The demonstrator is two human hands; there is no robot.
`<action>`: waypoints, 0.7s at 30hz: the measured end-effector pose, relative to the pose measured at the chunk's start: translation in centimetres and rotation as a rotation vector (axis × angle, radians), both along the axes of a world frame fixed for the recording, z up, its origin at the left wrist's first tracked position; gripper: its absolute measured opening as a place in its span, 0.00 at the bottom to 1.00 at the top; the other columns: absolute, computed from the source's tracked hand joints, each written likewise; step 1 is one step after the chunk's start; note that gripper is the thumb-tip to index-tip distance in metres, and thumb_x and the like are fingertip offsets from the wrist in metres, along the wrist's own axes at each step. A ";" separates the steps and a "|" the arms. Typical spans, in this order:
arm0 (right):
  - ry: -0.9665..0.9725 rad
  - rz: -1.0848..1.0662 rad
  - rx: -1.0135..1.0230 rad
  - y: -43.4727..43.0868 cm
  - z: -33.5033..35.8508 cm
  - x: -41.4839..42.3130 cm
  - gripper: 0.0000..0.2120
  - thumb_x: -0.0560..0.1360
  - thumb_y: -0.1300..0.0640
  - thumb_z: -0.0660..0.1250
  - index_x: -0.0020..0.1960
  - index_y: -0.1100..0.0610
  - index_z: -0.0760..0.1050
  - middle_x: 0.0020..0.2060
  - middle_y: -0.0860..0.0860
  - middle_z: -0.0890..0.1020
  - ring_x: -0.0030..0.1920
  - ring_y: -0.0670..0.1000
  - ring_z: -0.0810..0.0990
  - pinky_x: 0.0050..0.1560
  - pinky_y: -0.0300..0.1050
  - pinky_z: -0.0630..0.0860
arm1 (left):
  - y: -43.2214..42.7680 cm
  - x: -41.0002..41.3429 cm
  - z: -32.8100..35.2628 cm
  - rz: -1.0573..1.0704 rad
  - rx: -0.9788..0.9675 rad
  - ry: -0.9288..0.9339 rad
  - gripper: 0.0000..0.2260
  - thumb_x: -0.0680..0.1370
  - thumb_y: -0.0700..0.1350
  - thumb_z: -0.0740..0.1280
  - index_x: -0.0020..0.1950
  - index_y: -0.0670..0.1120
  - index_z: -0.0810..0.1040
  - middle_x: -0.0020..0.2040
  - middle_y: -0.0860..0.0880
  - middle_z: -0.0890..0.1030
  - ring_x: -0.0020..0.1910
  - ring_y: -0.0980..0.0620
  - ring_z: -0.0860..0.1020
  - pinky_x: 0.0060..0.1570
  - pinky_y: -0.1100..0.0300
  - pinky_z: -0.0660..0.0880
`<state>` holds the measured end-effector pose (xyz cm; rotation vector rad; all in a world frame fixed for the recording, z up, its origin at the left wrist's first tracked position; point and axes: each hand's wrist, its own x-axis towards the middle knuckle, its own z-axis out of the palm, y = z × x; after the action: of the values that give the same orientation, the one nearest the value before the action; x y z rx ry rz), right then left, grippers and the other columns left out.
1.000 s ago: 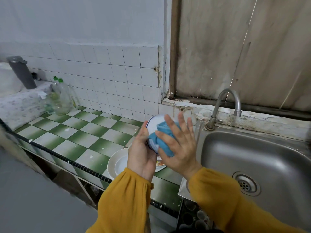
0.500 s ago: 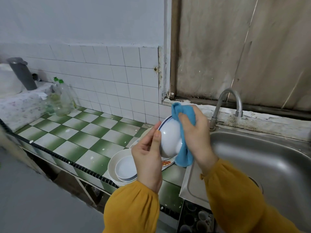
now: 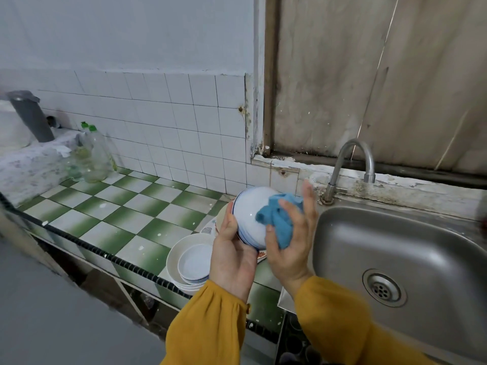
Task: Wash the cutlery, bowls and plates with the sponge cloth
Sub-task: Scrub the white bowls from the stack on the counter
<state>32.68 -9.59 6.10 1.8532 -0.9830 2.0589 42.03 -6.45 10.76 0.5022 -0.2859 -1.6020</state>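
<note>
Head view: left hand (image 3: 232, 259) grips the blue-rimmed bowl (image 3: 250, 206); right hand (image 3: 292, 246) pinches the blue sponge cloth (image 3: 279, 219) against its outer wall, beside the sink (image 3: 395, 246).

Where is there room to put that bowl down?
The checkered counter is bare between the bottles, the tiled wall and the stacked bowls. The sink basin is bare too. It is crowded beside the sink's left edge, where plates sit with those bowls.

Two bottles (image 3: 96, 156), one cloth (image 3: 279, 220), one tap (image 3: 356, 144)

Bowls (image 3: 195, 262) left of sink (image 3: 395, 241) (seemingly stacked)
</note>
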 end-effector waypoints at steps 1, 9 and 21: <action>-0.173 0.097 0.082 0.3 0.2 0.2 0.14 0.75 0.58 0.61 0.61 0.54 0.71 0.74 0.58 0.63 0.74 0.56 0.63 0.70 0.54 0.66 | -0.1 0.0 -0.2 0.008 -0.012 -0.005 0.12 0.82 0.41 0.56 0.61 0.46 0.76 0.56 0.43 0.82 0.52 0.45 0.81 0.50 0.48 0.80; -1.393 0.521 0.785 -1.4 3.3 -1.4 0.14 0.65 0.51 0.68 0.46 0.57 0.80 0.43 0.59 0.80 0.42 0.58 0.79 0.45 0.54 0.76 | -0.2 0.8 -1.1 0.100 -0.126 -0.230 0.13 0.82 0.39 0.56 0.62 0.44 0.77 0.54 0.50 0.83 0.54 0.51 0.80 0.53 0.56 0.79; -0.309 0.691 0.377 0.2 6.4 -1.8 0.06 0.67 0.53 0.64 0.36 0.55 0.73 0.29 0.44 0.72 0.31 0.41 0.69 0.31 0.37 0.65 | 1.0 3.0 1.5 -0.201 -0.132 -0.750 0.26 0.57 0.49 0.76 0.52 0.44 0.76 0.39 0.49 0.85 0.36 0.52 0.84 0.32 0.61 0.78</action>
<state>30.85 -9.42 12.55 2.3626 -0.9328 2.7778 45.01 -5.42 12.22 0.9854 -1.0240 -1.5153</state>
